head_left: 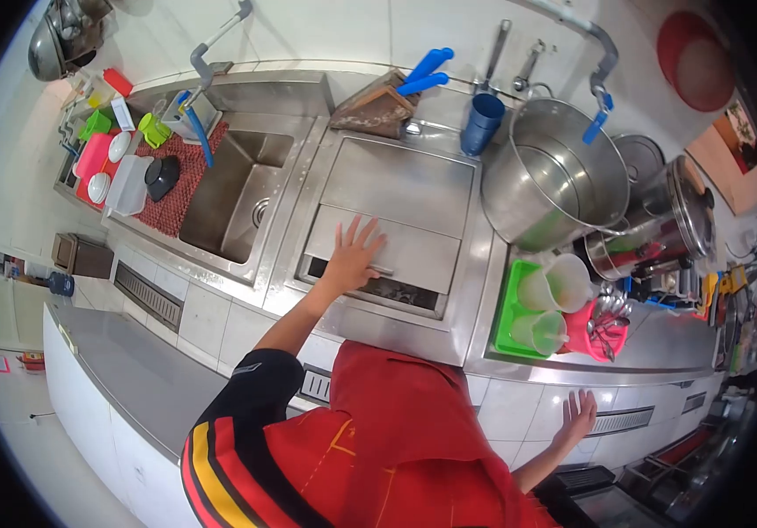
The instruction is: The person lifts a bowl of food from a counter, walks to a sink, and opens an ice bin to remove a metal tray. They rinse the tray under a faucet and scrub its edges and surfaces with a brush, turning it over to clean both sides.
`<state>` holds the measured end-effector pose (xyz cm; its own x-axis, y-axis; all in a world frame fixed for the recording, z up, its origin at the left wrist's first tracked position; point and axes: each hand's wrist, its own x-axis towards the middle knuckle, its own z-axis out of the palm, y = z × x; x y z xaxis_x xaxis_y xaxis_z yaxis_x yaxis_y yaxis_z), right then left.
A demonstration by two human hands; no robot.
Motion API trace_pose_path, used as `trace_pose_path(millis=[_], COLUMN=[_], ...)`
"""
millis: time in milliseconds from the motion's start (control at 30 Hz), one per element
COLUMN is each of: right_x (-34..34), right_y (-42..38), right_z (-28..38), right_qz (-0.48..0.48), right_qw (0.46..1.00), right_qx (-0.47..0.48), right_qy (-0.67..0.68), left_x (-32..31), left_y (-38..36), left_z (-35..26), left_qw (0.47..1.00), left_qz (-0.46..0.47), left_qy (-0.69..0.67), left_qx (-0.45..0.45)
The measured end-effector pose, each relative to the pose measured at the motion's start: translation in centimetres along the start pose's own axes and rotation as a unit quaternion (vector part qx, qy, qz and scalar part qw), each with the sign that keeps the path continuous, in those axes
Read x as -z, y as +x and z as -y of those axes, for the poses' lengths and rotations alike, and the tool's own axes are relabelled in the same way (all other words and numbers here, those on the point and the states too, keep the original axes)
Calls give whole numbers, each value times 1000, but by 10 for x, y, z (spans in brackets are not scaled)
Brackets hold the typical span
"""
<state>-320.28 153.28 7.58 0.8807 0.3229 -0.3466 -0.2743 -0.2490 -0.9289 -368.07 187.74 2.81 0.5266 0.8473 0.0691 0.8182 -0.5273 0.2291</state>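
Note:
My left hand (358, 255) lies with spread fingers on the steel sliding lid (413, 251) of a counter compartment. Its fingers rest flat near the lid's front part, beside a small handle. A dark gap (396, 295) shows between the lid and the compartment's front edge; what lies inside is hard to make out. My right hand (579, 415) hangs in the air at the lower right, in front of the counter, with its fingers apart and nothing in it. Above it on the counter sits a green tray (507, 330) with plastic jugs, next to a pink container (582, 339) of spoons.
A sink (236, 198) with a red mat (186, 185) and bowls is at the left. Behind the lid stand a knife block (369, 110) and a blue cup (482, 123). A large steel pot (519, 189) stands at the right, below a tap.

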Motion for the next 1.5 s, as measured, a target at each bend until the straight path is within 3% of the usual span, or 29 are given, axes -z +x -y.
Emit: trace_pose_path(millis=[33,133,167,233,400,567,667,767,800,1067,1233,1367,1500], right_x=[-4,-21,-43,-81,-190,-220,-222,-226,-226,-234,-247,-248,-242], right_y=[-11,-36,-56,-87,-169,-193,-197,-199,-198,-194,-187,-185,-187], right_z=[-3,-17,-11,-13,-10,-36,-51,-53,-52,-63,-58,-58,-57], right_qz=[-44,-14,10,105,233,321,331,332,330,344,358,356,345], right_qw=[998,977,962,951,954,918,909,898,899,897,890,892,896], right_qx=[12,124,178,197,81,86,86,101,103,93,126,130,130], right_qy=[-45,-175,-207,-213,-169,-215,-237,-271,-269,-261,-251,-245,-249], left_x=[-3,-32,-46,-51,-75,-61,-60,-90,-90,20,45,69,78], left_y=[11,47,59,74,97,96,103,118,118,161,189,217,262], left_z=[7,34,42,56,83,77,69,64,62,60,64,63,78], left_qw=[1000,1000,1000,999,991,985,981,962,965,985,980,984,978], left_qz=[1,-6,-11,-16,-29,-72,-68,-145,-133,50,-22,36,15], left_qy=[7,20,20,27,12,-39,82,170,166,3,6,52,62], left_qx=[-5,-15,-15,-34,-133,-154,-161,-155,-155,-162,-200,-167,-197])
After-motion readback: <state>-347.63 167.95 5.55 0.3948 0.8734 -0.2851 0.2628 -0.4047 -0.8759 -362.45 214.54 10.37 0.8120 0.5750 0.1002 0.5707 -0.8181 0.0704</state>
